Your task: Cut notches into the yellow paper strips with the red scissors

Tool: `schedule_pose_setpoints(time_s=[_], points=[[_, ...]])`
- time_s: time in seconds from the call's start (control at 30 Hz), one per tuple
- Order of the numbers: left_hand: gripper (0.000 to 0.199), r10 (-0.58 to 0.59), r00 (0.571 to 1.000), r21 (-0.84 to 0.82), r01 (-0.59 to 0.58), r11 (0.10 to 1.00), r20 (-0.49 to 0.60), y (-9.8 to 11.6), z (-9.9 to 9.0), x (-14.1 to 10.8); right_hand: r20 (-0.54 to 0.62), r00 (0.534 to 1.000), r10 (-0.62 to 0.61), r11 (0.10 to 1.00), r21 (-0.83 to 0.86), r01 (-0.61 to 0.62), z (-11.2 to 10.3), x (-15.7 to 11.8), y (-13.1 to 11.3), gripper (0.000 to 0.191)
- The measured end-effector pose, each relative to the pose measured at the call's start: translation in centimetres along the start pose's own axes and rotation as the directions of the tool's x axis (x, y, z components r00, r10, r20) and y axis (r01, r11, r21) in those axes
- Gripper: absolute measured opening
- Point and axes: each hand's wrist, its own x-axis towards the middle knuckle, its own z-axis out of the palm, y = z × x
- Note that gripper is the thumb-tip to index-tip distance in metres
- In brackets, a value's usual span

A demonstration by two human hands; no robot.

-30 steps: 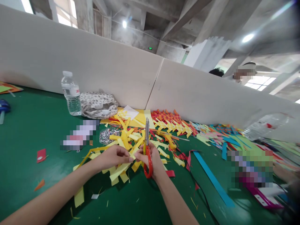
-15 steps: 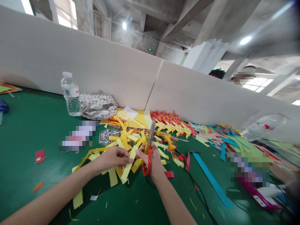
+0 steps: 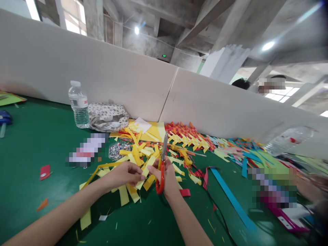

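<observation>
My right hand [image 3: 169, 174] holds red-handled scissors [image 3: 160, 177], their blades together and pointing up and away from me. Its thumb and finger also touch the right side of a pale yellow paper strip [image 3: 146, 172]. On the other side, my left hand [image 3: 129, 174] pinches the same strip between thumb and fingers. Beneath and around both hands lies a heap of cut yellow paper strips [image 3: 123, 196]. Behind the heap are woven yellow paper pieces [image 3: 188, 140] and woven red-orange ones [image 3: 180, 128]. A clear bag of small googly eyes [image 3: 118, 150] sits left of the heap.
A water bottle [image 3: 80, 106] stands beside a patterned cloth bag [image 3: 109, 116] against the white partition [image 3: 123, 75]. A yellow glue gun [image 3: 183, 152] lies behind my right hand, a black cable [image 3: 215, 205] at right. Another person's hand [image 3: 312, 186] is at far right.
The view has shifted slightly. The pale yellow strip between my hands sits a little differently, its lower end now nearer my left fingertips. Both hands keep their grip.
</observation>
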Motion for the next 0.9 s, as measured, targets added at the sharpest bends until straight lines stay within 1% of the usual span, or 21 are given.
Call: schedule_pose_setpoints(time_s=[0.1,0.17,0.2,0.27,0.33,0.4,0.5,0.57,0.67,0.77,0.9], points=[[0.017,-0.002,1.000,-0.007,0.002,1.000,-0.011,0.0,0.1,0.1,-0.070,0.997,-0.015,0.999,0.034,0.018,0.1,0.1,-0.3,0.038],[0.017,0.011,0.998,-0.063,-0.015,0.998,-0.067,0.1,0.1,0.2,-0.105,0.994,-0.028,1.000,-0.007,0.028,0.2,0.1,-0.6,0.035],[0.018,0.024,0.994,-0.099,-0.035,0.994,-0.109,0.2,0.1,0.2,-0.113,0.993,-0.046,0.997,-0.064,0.039,0.2,0.0,-0.8,0.033],[0.020,0.052,0.976,-0.180,-0.091,0.980,-0.210,0.3,0.0,0.3,-0.105,0.990,-0.097,0.966,-0.250,0.068,0.1,-0.3,-1.0,0.031],[0.020,0.068,0.949,-0.260,-0.153,0.954,-0.306,0.4,-0.2,0.3,-0.077,0.987,-0.142,0.875,-0.476,0.088,-0.1,-0.7,-1.0,0.032],[0.021,0.065,0.920,-0.337,-0.207,0.918,-0.387,0.5,-0.4,0.3,-0.044,0.988,-0.148,0.751,-0.655,0.083,-0.2,-1.1,-0.9,0.039],[0.021,0.039,0.886,-0.418,-0.257,0.872,-0.463,0.7,-0.6,0.2,0.028,0.991,-0.130,0.595,-0.797,0.101,-0.1,-1.6,-0.7,0.047],[0.020,0.032,0.875,-0.452,-0.281,0.847,-0.483,0.7,-0.6,0.2,0.074,0.990,-0.120,0.537,-0.834,0.128,0.1,-1.7,-0.7,0.048],[0.018,0.046,0.868,-0.497,-0.326,0.804,-0.494,0.6,-0.7,0.4,0.118,0.987,-0.111,0.493,-0.856,0.158,0.3,-1.9,-0.7,0.048],[0.017,0.039,0.871,-0.531,-0.333,0.779,-0.490,0.3,-0.7,0.5,0.134,0.984,-0.115,0.472,-0.864,0.173,0.5,-1.9,-0.8,0.047],[0.015,0.020,0.885,-0.542,-0.302,0.784,-0.464,0.5,-0.5,0.4,0.128,0.985,-0.118,0.476,-0.863,0.169,0.4,-1.9,-0.7,0.046]])
